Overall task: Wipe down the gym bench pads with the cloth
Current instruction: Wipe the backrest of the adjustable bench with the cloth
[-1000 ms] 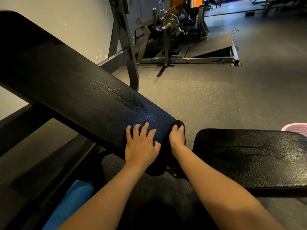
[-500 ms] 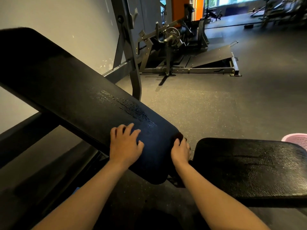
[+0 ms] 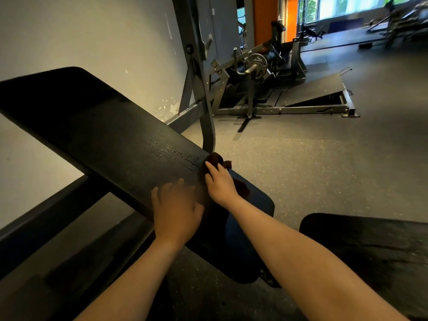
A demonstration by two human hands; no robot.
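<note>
The black inclined back pad (image 3: 104, 140) runs from upper left down to the centre, with wet streaks near its lower end. My left hand (image 3: 177, 209) rests flat on the pad's near edge, fingers spread. My right hand (image 3: 220, 184) presses a dark brown cloth (image 3: 216, 159) against the pad just above the left hand; the cloth bunches out past the fingertips and under the palm. The black seat pad (image 3: 370, 246) lies at the lower right, apart from both hands.
The grey steel upright (image 3: 203, 93) of the bench frame rises just behind the cloth. A plate-loaded machine with a footplate (image 3: 284, 89) stands on the rubber floor beyond. A wall (image 3: 92, 38) closes the left side. More gym equipment (image 3: 393, 22) sits far back right.
My right hand has moved with the cloth from the pad's lower right edge up onto its top surface. My left hand slid slightly along the near edge. The view has tilted upward.
</note>
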